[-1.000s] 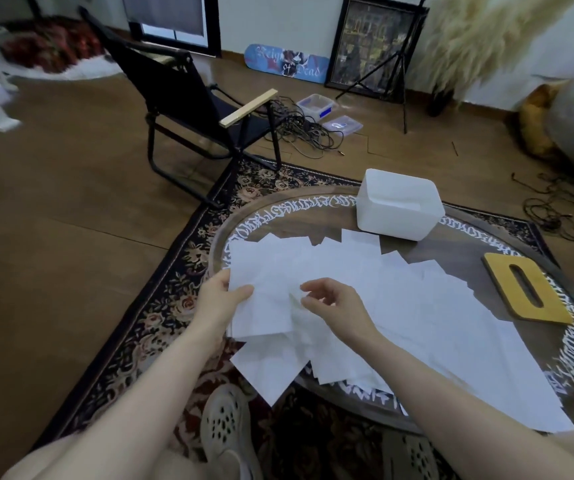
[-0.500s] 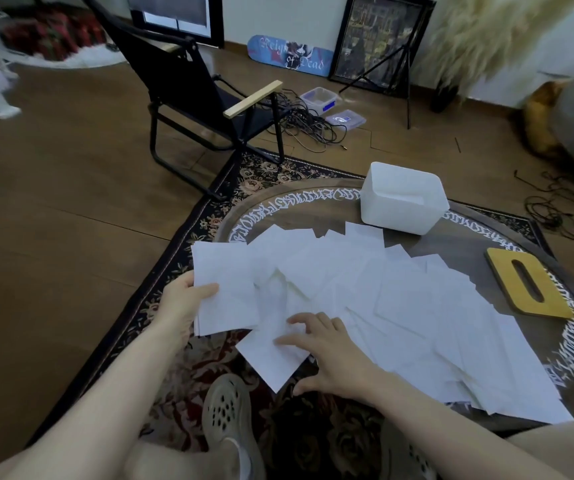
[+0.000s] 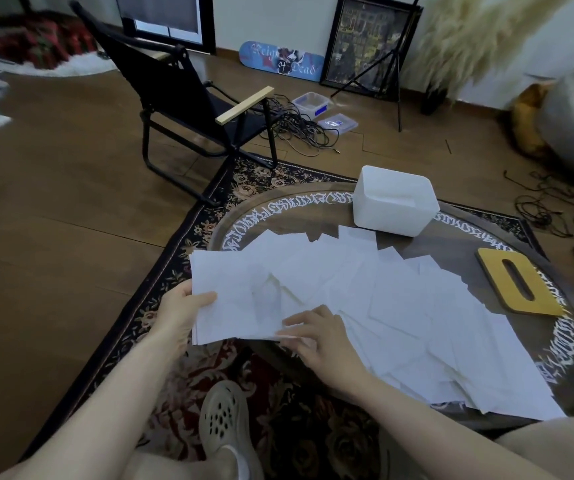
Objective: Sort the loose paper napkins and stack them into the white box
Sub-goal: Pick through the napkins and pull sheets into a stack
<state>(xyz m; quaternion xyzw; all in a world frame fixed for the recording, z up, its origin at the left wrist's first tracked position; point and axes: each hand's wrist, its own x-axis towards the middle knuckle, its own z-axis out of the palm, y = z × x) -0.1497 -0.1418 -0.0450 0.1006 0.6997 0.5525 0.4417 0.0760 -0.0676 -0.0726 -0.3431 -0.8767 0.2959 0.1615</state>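
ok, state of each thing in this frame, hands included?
left hand: grips a small stack of white paper napkins by its left edge
right hand: fingers pinch a napkin at the stack's right edge
loose white paper napkins: spread overlapping on the round glass table
white plastic box: open, upright, behind the napkins
yellow slotted lid: off, flat on the table
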